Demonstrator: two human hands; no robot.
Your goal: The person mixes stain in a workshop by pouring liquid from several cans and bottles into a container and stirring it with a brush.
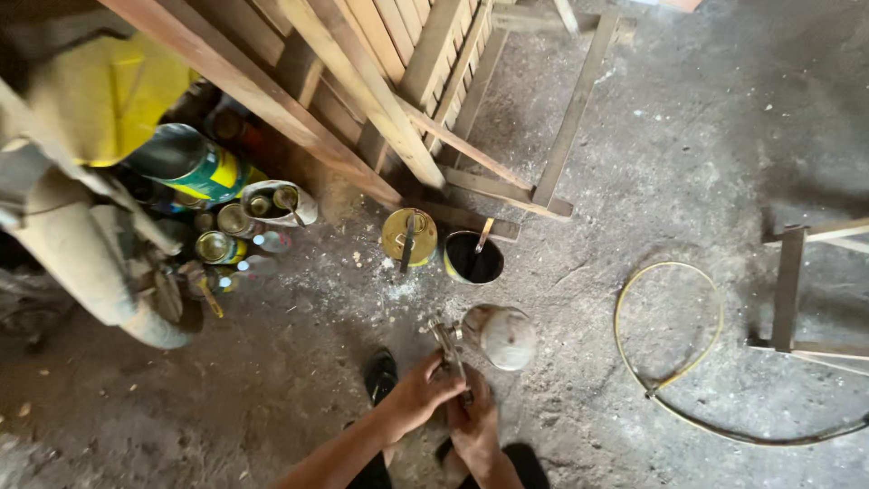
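Low in the middle of the head view, my left hand (418, 396) and my right hand (473, 426) both grip the handle of a metal spray gun (450, 353). Its dusty round cup (503, 337) sticks out to the right, just above the hands. Right behind the gun on the concrete floor stand a yellow tin (408, 237) with a tool resting across its lid and an open can of dark liquid (473, 258) with a stick in it. My feet in dark sandals (381, 374) show under my arms.
Wooden frames and slats (398, 81) lean across the top. A cluster of tins and jars (231, 222) sits at left beside a yellow sack (109, 95) and a dusty pipe (77, 263). A yellow hose (634, 358) loops at right near another wooden frame (789, 285).
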